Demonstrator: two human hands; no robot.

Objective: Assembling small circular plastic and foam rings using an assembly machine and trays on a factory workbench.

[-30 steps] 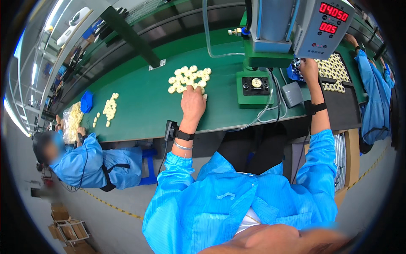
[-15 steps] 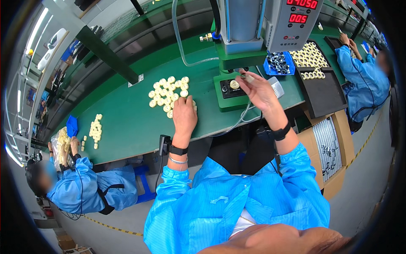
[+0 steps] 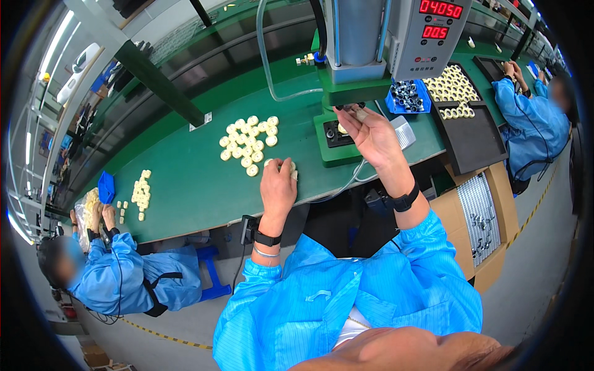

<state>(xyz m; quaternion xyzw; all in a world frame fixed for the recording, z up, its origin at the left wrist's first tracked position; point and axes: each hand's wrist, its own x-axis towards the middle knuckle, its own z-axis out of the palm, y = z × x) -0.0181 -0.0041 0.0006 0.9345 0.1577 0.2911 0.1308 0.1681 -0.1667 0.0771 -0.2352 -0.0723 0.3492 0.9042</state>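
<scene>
My left hand [image 3: 278, 184] is closed over a few cream round plastic pieces [image 3: 293, 169] near the bench's front edge; its fingers hide part of them. To its upper left lies a loose cluster of the same cream pieces [image 3: 246, 142]. My right hand [image 3: 373, 136] is raised at the bench press [image 3: 356, 93], thumb and fingers pinched on a small dark ring-like part [image 3: 346, 107] just under the press head. Below it, the black fixture [image 3: 336, 134] on the press base holds a cream piece, mostly covered by the hand.
A blue bin [image 3: 408, 97] of dark metal rings and a black tray [image 3: 476, 139] with rows of cream pieces stand at right. A carton [image 3: 504, 216] sits below the bench. Co-workers sit at left [image 3: 133, 272] and right [image 3: 535, 120]. Clear tubing hangs beside the press.
My left hand has drawn toward the front edge and slightly right, with cream pieces under its fingers, away from the cluster. My right hand has shifted left, its fingertips now under the press head.
</scene>
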